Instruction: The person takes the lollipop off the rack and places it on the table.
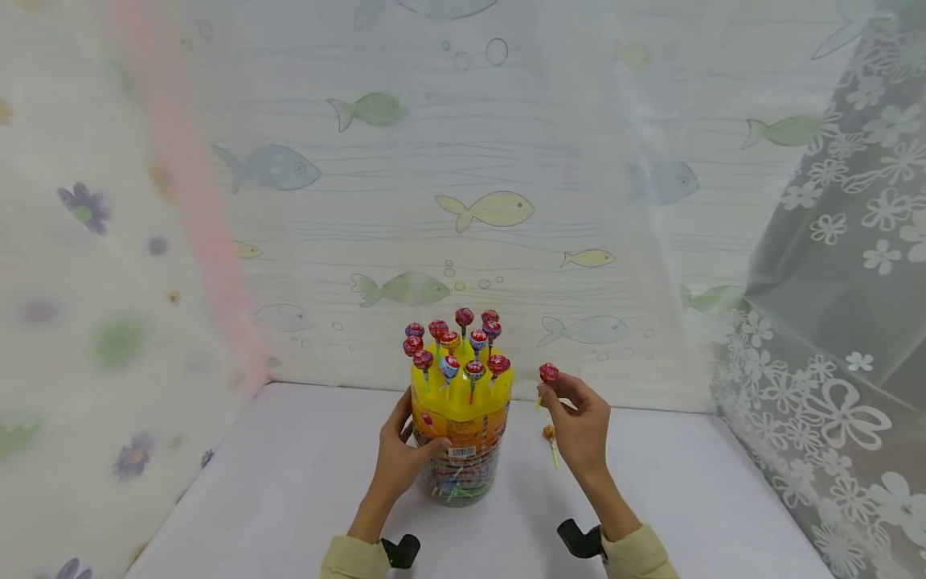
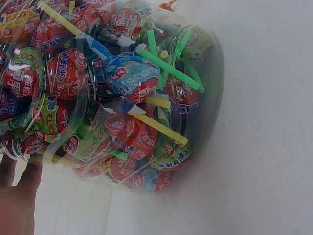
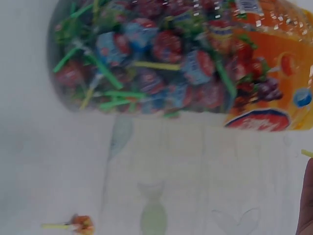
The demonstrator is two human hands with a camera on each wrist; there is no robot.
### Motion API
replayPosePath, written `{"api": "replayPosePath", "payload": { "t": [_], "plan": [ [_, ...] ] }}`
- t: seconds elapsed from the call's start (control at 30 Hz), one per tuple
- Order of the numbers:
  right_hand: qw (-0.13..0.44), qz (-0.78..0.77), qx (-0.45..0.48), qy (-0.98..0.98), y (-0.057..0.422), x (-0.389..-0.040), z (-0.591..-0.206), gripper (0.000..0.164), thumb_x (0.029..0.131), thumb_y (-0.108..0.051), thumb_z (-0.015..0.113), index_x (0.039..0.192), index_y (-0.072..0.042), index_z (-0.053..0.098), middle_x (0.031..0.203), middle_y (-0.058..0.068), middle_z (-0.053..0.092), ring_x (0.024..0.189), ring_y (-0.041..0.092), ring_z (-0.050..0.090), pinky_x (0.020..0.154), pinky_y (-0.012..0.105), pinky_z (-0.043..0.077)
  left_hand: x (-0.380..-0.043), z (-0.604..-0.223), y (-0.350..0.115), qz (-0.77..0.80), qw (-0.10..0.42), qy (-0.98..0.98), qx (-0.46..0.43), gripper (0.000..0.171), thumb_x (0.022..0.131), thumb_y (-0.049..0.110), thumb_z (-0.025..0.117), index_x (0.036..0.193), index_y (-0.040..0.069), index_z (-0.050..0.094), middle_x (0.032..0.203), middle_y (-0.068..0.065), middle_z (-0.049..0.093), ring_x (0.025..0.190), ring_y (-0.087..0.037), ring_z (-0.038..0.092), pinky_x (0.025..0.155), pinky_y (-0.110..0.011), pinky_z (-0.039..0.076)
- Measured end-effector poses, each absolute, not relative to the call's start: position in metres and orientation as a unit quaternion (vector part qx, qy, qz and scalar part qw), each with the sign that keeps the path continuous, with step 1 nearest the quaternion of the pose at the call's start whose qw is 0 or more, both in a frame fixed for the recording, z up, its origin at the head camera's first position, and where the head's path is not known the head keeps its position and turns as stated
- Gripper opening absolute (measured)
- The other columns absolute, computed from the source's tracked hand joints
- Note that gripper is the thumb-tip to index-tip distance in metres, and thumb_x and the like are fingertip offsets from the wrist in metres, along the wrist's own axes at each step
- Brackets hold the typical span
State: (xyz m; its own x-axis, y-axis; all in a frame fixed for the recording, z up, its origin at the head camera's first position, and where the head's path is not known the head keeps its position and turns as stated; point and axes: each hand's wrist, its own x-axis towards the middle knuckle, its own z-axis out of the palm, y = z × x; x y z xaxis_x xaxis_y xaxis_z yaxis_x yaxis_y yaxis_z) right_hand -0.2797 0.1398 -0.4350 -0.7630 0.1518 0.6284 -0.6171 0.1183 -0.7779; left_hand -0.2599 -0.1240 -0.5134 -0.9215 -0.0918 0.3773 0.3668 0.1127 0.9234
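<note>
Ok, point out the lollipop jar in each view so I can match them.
Head: lollipop jar upright, lower middle.
Left wrist: jar appears sideways at upper left, base toward the right.
Right wrist: jar appears sideways along the top, base left, orange label right.
Shared landmark: green lollipop sticks near its base.

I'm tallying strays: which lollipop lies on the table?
The orange-wrapped lollipop beside the jar; others are inside it, standing in its yellow lid, or in the right hand.

Lower centre: yellow jar lid (image 1: 463, 408), orange label (image 1: 479, 433), red-wrapped lollipop (image 1: 548, 372). Upper centre: white curtain (image 1: 477, 145) with blue, green and yellow fish. Bottom edge: cream sleeves (image 1: 354, 558).
</note>
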Motion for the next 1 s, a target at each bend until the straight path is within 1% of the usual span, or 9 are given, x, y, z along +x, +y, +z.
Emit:
{"api": "replayPosePath", "payload": {
  "t": [0.17,0.23,0.4,0.57,0.67,0.87,1.0],
  "plan": [
    [0.288,0.65,0.142,-0.689,0.153,-0.284,-0.454,0.02,0.088,0.002,0.076,0.107,0.006,0.074,0.093,0.02,0.074,0.076,0.006,0.069,0.066,0.019,0.06,-0.26,-0.513,-0.123,-0.657,0.176,-0.727,-0.092,0.086,0.087,0.017,0.082,0.159,0.011,0.034,0.159,-0.012,0.043,0.147,-0.037,0.038,0.118,-0.062,0.03],
    [0.283,0.654,0.132,-0.69,0.158,-0.284,-0.461,0.019,0.087,0.003,0.077,0.106,0.006,0.074,0.093,0.022,0.074,0.075,0.006,0.07,0.064,0.021,0.061,-0.26,-0.513,-0.123,-0.66,0.174,-0.726,-0.088,0.087,0.087,0.017,0.082,0.159,0.013,0.034,0.158,-0.011,0.043,0.148,-0.036,0.038,0.118,-0.061,0.03],
    [0.266,0.651,0.105,-0.703,0.173,-0.286,-0.483,0.019,0.084,0.007,0.077,0.103,0.008,0.074,0.092,0.019,0.075,0.075,0.006,0.07,0.064,0.027,0.062,-0.26,-0.512,-0.123,-0.666,0.171,-0.721,-0.088,0.087,0.086,0.017,0.083,0.159,0.015,0.035,0.158,-0.008,0.044,0.148,-0.034,0.038,0.119,-0.059,0.03],
    [0.243,0.65,0.059,-0.718,0.188,-0.292,-0.507,0.017,0.083,0.006,0.08,0.099,0.009,0.075,0.082,0.015,0.075,0.068,0.007,0.07,0.059,0.027,0.061,-0.26,-0.513,-0.123,-0.661,0.177,-0.723,-0.095,0.086,0.087,0.015,0.082,0.159,0.012,0.034,0.159,-0.011,0.043,0.147,-0.037,0.038,0.117,-0.061,0.032],
    [0.229,0.648,0.038,-0.725,0.195,-0.297,-0.517,0.017,0.083,0.005,0.08,0.098,0.01,0.075,0.08,0.016,0.074,0.066,0.007,0.07,0.057,0.026,0.061,-0.259,-0.513,-0.124,-0.658,0.179,-0.726,-0.095,0.086,0.088,0.014,0.081,0.159,0.011,0.034,0.159,-0.013,0.042,0.148,-0.038,0.037,0.117,-0.061,0.032],
    [0.191,0.61,0.015,-0.769,0.207,-0.31,-0.529,0.02,0.084,0.003,0.08,0.099,0.014,0.072,0.086,0.023,0.075,0.065,0.004,0.069,0.057,0.023,0.06,-0.259,-0.515,-0.125,-0.66,0.17,-0.726,-0.092,0.085,0.089,0.014,0.079,0.16,0.011,0.032,0.161,-0.012,0.04,0.149,-0.037,0.035,0.118,-0.06,0.031],
    [0.153,0.562,0.002,-0.813,0.212,-0.32,-0.535,0.02,0.086,0.002,0.078,0.099,0.015,0.072,0.085,0.023,0.074,0.063,0.008,0.069,0.055,0.021,0.059,-0.26,-0.516,-0.125,-0.659,0.169,-0.727,-0.092,0.084,0.089,0.015,0.079,0.16,0.011,0.033,0.161,-0.012,0.04,0.149,-0.036,0.035,0.118,-0.06,0.031]
  ]
}}
